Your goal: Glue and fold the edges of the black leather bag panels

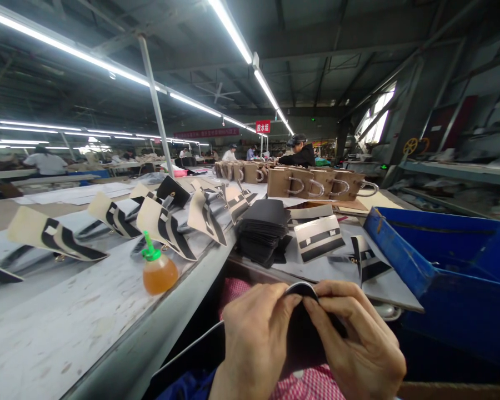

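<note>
Both my hands pinch one folded black piece with a white edge low in the middle of the view, over my lap. My left hand grips its left side with thumb and fingers closed. My right hand grips its right side the same way. Just beyond them, on the table's near edge, stands a stack of black cut pieces. Beside the stack lie cream pieces with black stripes.
A small bottle of amber liquid with a green cap stands on the long table at left, among several folded striped pieces. A blue bin sits at right. Brown bags with handles line the far table; other people work beyond.
</note>
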Demonstrator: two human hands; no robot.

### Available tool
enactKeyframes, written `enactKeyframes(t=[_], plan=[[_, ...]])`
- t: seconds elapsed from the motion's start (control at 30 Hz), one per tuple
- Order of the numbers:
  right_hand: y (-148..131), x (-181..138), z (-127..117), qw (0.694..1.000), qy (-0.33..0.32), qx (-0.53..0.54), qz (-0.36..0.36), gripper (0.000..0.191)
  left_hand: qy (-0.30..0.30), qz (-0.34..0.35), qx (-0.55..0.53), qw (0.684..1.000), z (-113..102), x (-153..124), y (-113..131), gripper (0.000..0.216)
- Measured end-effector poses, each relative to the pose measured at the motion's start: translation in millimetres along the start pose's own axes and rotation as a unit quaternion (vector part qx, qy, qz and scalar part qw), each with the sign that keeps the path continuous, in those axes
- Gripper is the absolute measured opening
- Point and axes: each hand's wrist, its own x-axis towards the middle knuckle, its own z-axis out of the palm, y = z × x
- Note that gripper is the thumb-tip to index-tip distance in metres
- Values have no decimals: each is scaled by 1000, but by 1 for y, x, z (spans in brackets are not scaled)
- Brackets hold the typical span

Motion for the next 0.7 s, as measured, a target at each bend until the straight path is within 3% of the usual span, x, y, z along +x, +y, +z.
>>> enactKeyframes(t=[0.1, 0.2, 0.27, 0.37, 0.43, 0.5, 0.6, 0.63, 0.7], plan=[[5, -2, -2, 994, -22, 75, 73, 19, -39, -23, -46, 998, -5, 0, -2, 11], [11, -2, -7, 948, -55, 218, 227, 28, -90, -48, -85, 991, -13, -1, -5, 12], [11, 1, -11, 921, -88, 255, 281, 24, -123, -53, -99, 986, -16, -1, -6, 14], [5, 11, -17, 934, -178, 194, 242, 11, -162, -34, -112, 980, -15, -1, -7, 21], [2, 17, -21, 934, -236, 152, 220, 25, -182, -27, -125, 975, -14, -1, -8, 25], [6, 19, -22, 905, -271, 175, 276, 40, -209, -34, -150, 966, -14, 0, -10, 27], [25, 20, -19, 824, -278, 296, 396, 45, -242, -68, -205, 946, -15, 5, -16, 25], [32, 21, -15, 809, -280, 322, 405, 41, -245, -83, -236, 937, -15, 7, -19, 26], [46, 22, -6, 815, -311, 326, 364, 41, -243, -109, -309, 913, -13, 13, -25, 30]])
